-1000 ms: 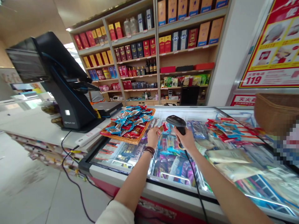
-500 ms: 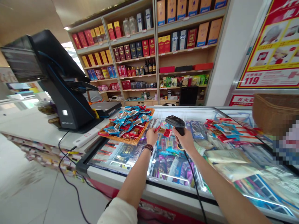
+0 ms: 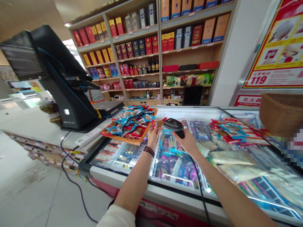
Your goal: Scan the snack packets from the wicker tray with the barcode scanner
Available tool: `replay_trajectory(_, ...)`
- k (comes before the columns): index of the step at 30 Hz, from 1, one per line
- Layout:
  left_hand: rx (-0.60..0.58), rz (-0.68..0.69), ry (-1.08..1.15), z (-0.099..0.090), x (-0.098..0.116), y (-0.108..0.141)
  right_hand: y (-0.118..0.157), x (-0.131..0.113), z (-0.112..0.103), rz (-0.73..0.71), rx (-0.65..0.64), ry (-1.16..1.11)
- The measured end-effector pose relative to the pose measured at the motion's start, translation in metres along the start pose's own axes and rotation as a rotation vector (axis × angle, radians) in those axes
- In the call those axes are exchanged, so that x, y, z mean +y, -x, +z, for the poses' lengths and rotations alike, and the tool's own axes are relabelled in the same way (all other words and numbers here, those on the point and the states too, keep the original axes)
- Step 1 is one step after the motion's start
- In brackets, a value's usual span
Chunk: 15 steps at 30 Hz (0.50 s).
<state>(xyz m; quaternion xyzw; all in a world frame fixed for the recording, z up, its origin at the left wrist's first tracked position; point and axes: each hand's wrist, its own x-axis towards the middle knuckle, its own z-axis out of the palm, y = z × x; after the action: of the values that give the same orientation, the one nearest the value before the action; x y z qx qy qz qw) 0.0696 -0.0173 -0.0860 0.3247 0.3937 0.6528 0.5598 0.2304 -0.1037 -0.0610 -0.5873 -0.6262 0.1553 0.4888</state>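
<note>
while held, black corded barcode scanner

Left hand: a bare left hand with slim left fingers, nothing worn on them that the view shows.

Left wrist: a dark brown beaded bracelet, wound in several stacked strands of small round beads, sits just behind the left fingers, past the palm.

Left arm: a bare, slender left forearm runs back from the bracelet, well behind the fingers.

Left sleeve: a loose cream-white cloth sleeve, soft and plain, with a rounded fold at its cuff, lies farthest from the fingers, at the bottom edge of the view.

Right hand: a bare right hand with slim right fingers.

Right arm: a long, bare right forearm extends behind the right fingers to the bottom edge of the view, with no band or sleeve showing on it.
</note>
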Motion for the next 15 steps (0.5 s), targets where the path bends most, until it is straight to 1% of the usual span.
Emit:
replay_trajectory(3, 0.012, 0.081, -0.063, -0.002, -0.001, -0.001, 0.003, -0.005, 0.001, -0.073, -0.065, 0.200)
replay_trajectory(6, -0.007, 0.149, -0.159, -0.006, -0.003, -0.003, 0.007, -0.009, 0.003, -0.120, -0.121, 0.345)
replay_trajectory(10, -0.047, 0.206, -0.212, -0.008, -0.004, -0.003, 0.007, -0.011, 0.003, -0.145, -0.114, 0.427)
replay_trajectory(15, -0.056, 0.184, -0.172, -0.008, -0.005, -0.005, 0.007, -0.013, 0.000, -0.135, -0.098, 0.464)
